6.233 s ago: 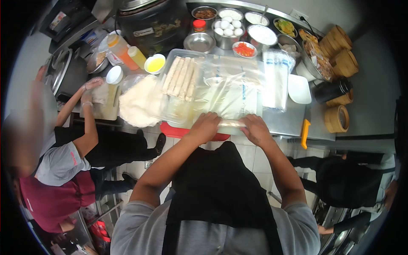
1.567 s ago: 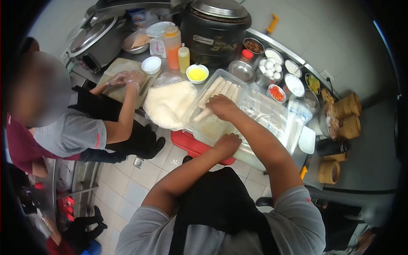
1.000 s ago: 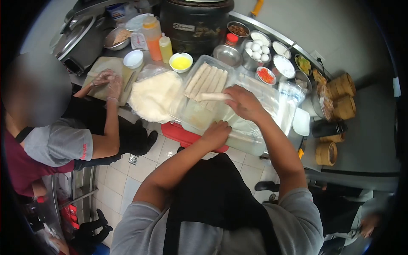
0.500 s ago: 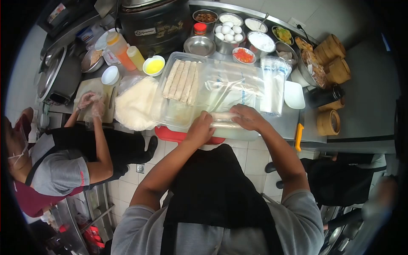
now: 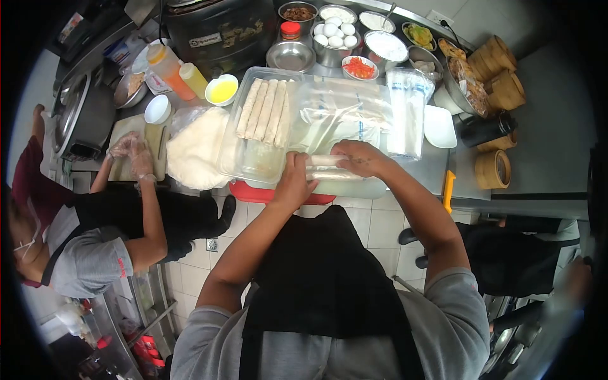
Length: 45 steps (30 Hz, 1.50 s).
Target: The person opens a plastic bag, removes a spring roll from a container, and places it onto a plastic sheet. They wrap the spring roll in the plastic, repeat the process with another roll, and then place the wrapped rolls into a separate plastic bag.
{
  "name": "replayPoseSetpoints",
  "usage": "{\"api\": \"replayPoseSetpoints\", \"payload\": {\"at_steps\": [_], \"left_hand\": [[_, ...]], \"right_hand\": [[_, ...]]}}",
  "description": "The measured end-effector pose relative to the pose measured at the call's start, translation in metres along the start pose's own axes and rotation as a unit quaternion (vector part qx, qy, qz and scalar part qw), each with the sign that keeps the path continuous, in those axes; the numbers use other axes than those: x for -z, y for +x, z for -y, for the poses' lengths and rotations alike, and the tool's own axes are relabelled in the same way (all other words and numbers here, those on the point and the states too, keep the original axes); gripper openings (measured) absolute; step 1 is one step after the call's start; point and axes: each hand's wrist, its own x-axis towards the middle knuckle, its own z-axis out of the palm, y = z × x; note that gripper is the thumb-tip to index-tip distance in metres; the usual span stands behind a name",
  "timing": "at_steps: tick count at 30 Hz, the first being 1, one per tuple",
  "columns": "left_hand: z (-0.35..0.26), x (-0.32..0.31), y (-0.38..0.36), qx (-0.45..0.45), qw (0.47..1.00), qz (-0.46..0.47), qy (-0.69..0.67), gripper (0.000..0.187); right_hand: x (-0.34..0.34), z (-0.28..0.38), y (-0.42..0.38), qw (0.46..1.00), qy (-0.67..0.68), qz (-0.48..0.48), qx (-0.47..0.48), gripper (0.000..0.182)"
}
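My left hand (image 5: 294, 180) and my right hand (image 5: 360, 158) are closed around the two ends of a long pale spring roll (image 5: 324, 160). A second pale roll (image 5: 335, 173) lies parallel to it on the near side, against clear plastic. Just beyond my hands is a clear plastic bag (image 5: 342, 117) with blue print, with rolls showing inside. To the left, several similar rolls (image 5: 263, 111) lie side by side in a clear plastic container (image 5: 259, 166). My fingers hide the ends of the upper roll.
A stack of pale wrapper sheets (image 5: 196, 149) lies left of the container. Bowls, eggs (image 5: 335, 33) and bamboo steamers (image 5: 492, 169) stand behind and to the right. An orange-handled tool (image 5: 449, 190) sits at the counter edge. A gloved co-worker (image 5: 136, 155) works at a cutting board on the left.
My hands have shifted slightly on the rolls, and more of the upper roll shows between them. The whole view has moved a little. The co-worker's hands stay at the cutting board.
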Motion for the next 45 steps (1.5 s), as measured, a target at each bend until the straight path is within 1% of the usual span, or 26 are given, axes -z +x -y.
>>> {"api": "replayPoseSetpoints", "payload": {"at_steps": [3, 5, 7, 9, 10, 12, 13, 14, 15, 16, 17, 19, 22, 25, 26, 27, 29, 31, 33, 35, 37, 39, 41, 43, 45], "left_hand": [[-0.005, 0.002, 0.000, -0.005, 0.999, -0.018, 0.035, 0.067], [-0.011, 0.005, 0.000, 0.008, 0.999, -0.010, 0.047, 0.066], [-0.012, 0.004, 0.000, 0.019, 0.998, -0.001, 0.059, 0.065], [-0.008, 0.002, 0.000, -0.057, 0.992, -0.043, 0.102, 0.067], [-0.007, 0.002, 0.001, -0.059, 0.992, -0.040, 0.101, 0.067], [-0.004, 0.003, 0.004, -0.100, 0.991, 0.003, 0.088, 0.061], [-0.004, 0.003, 0.005, -0.101, 0.991, 0.003, 0.088, 0.061], [-0.003, 0.004, 0.005, -0.102, 0.990, 0.023, 0.093, 0.059], [-0.004, 0.005, 0.006, -0.103, 0.989, 0.043, 0.097, 0.057], [-0.004, 0.005, 0.007, -0.103, 0.989, 0.043, 0.096, 0.057], [-0.005, 0.006, 0.007, -0.098, 0.988, 0.050, 0.106, 0.057], [-0.004, 0.005, 0.008, -0.094, 0.987, 0.057, 0.114, 0.056], [0.000, 0.002, 0.008, -0.096, 0.989, 0.058, 0.099, 0.057], [-0.002, 0.003, 0.009, -0.095, 0.987, 0.055, 0.113, 0.055], [-0.003, 0.004, 0.009, -0.076, 0.988, 0.068, 0.116, 0.056], [-0.005, 0.005, 0.009, -0.058, 0.988, 0.080, 0.119, 0.056], [-0.004, 0.007, 0.010, -0.065, 0.986, 0.089, 0.127, 0.056], [-0.003, 0.008, 0.011, -0.070, 0.984, 0.093, 0.135, 0.055], [-0.002, 0.009, 0.011, -0.090, 0.982, 0.094, 0.137, 0.055], [0.002, 0.007, 0.011, -0.087, 0.984, 0.096, 0.121, 0.056], [0.000, 0.009, 0.011, -0.084, 0.986, 0.097, 0.106, 0.056], [-0.005, 0.009, 0.009, -0.041, 0.990, 0.109, 0.085, 0.056], [-0.006, 0.009, 0.009, -0.036, 0.990, 0.110, 0.084, 0.056], [-0.006, 0.010, 0.008, -0.030, 0.990, 0.109, 0.084, 0.057], [-0.004, 0.011, 0.008, -0.054, 0.988, 0.103, 0.102, 0.058]], "right_hand": [[-0.006, -0.004, 0.001, 1.000, 0.009, 0.013, -0.007, 0.028], [-0.011, -0.012, 0.003, 1.000, 0.011, 0.015, -0.004, 0.028], [-0.013, -0.018, 0.003, 0.999, 0.005, 0.010, 0.051, 0.028], [-0.016, -0.021, 0.003, 0.999, 0.009, 0.013, 0.047, 0.027], [-0.017, -0.021, 0.003, 0.999, 0.011, 0.017, 0.046, 0.026], [-0.020, -0.020, 0.004, 0.999, -0.003, 0.024, 0.034, 0.026], [-0.021, -0.021, 0.005, 0.999, -0.019, 0.031, 0.023, 0.026], [-0.020, -0.022, 0.002, 0.999, -0.019, 0.031, 0.023, 0.026], [-0.017, -0.024, -0.002, 0.999, 0.009, 0.013, 0.042, 0.026], [-0.015, -0.028, -0.007, 0.997, 0.038, -0.005, 0.060, 0.026], [-0.013, -0.032, -0.011, 0.998, 0.038, -0.006, 0.059, 0.026], [-0.009, -0.045, -0.017, 1.000, 0.011, 0.006, 0.005, 0.028], [-0.004, -0.062, -0.032, 0.999, 0.049, -0.004, 0.005, 0.030], [-0.004, -0.069, -0.028, 1.000, 0.017, 0.017, 0.003, 0.030], [-0.003, -0.071, -0.028, 1.000, 0.019, 0.014, 0.000, 0.030], [-0.002, -0.070, -0.028, 0.999, 0.046, 0.010, 0.004, 0.029], [-0.001, -0.066, -0.029, 0.997, 0.075, 0.003, 0.007, 0.029], [0.000, -0.062, -0.029, 0.998, 0.059, 0.009, -0.031, 0.027], [0.001, -0.065, -0.028, 0.997, 0.062, 0.018, -0.040, 0.027], [0.002, -0.066, -0.027, 0.996, 0.064, 0.028, -0.046, 0.028], [0.007, -0.053, -0.033, 0.997, 0.044, 0.016, -0.064, 0.028], [0.000, -0.055, -0.034, 0.999, 0.034, 0.007, -0.042, 0.029], [-0.004, -0.058, -0.033, 1.000, 0.024, -0.002, -0.020, 0.030], [-0.002, -0.053, -0.032, 0.999, 0.000, 0.017, -0.050, 0.031], [0.000, -0.050, -0.034, 0.998, 0.008, 0.017, -0.056, 0.030]]}}
